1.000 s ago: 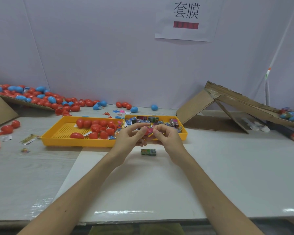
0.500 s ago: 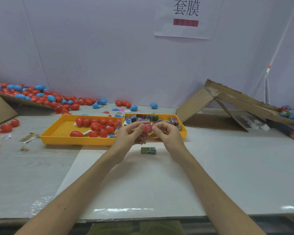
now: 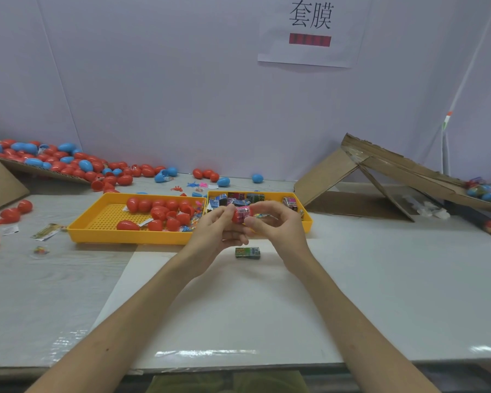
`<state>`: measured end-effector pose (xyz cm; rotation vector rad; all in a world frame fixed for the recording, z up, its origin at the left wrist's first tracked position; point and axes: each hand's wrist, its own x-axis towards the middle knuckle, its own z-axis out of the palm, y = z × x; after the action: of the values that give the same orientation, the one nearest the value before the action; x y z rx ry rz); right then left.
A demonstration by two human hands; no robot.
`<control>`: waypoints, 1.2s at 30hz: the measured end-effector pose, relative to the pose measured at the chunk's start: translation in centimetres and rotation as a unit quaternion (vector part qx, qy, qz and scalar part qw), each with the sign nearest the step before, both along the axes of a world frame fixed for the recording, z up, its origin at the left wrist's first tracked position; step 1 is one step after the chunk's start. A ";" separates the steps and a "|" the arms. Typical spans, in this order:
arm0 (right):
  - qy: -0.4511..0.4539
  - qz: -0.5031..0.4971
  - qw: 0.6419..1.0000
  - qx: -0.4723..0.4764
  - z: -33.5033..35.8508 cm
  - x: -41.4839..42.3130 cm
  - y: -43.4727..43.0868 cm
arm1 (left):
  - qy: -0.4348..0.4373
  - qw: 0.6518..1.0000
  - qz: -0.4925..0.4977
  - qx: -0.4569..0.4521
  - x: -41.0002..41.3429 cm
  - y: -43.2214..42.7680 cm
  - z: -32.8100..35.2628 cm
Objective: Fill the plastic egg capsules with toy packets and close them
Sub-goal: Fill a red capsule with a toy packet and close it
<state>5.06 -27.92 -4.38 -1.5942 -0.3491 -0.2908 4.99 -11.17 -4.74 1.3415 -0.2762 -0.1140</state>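
Progress stands partway: at far left we find red and blue eggs (image 3: 54, 163) heaped on the bench (image 3: 380, 279), filled or not we cannot tell. The left tray (image 3: 108, 219) holds red shells (image 3: 159, 211). The left hand (image 3: 216, 234) and right hand (image 3: 278, 225), fingers curled, both pinch one red capsule (image 3: 238, 217), a pink packet (image 3: 243, 211) at its mouth, not yet closed. The right tray (image 3: 308, 222) holds toy packets (image 3: 238, 197); one green packet (image 3: 247, 253) lies beneath the hands.

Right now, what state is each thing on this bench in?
Red egg: held between both hands, not yet closed, pink packet showing inside.
Left hand: grips the red egg.
Right hand: pinches the red egg.
Green packet: lying loose on the table.
Left tray: holds red eggs.
Right tray: holds packets.
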 end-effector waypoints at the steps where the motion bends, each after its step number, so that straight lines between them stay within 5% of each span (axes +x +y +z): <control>1: 0.001 -0.004 1.000 -0.006 -0.1 0.0 0.0 | 0.002 1.000 -0.002 0.004 0.0 0.0 0.0; 36: 0.011 0.007 1.000 -0.023 -0.3 -0.1 0.3 | -0.109 0.983 0.097 0.116 0.0 -0.2 -0.1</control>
<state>4.96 -27.67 -4.66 -1.6375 -0.3522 -0.2556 4.99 -11.33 -4.81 1.6077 -0.3208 0.1712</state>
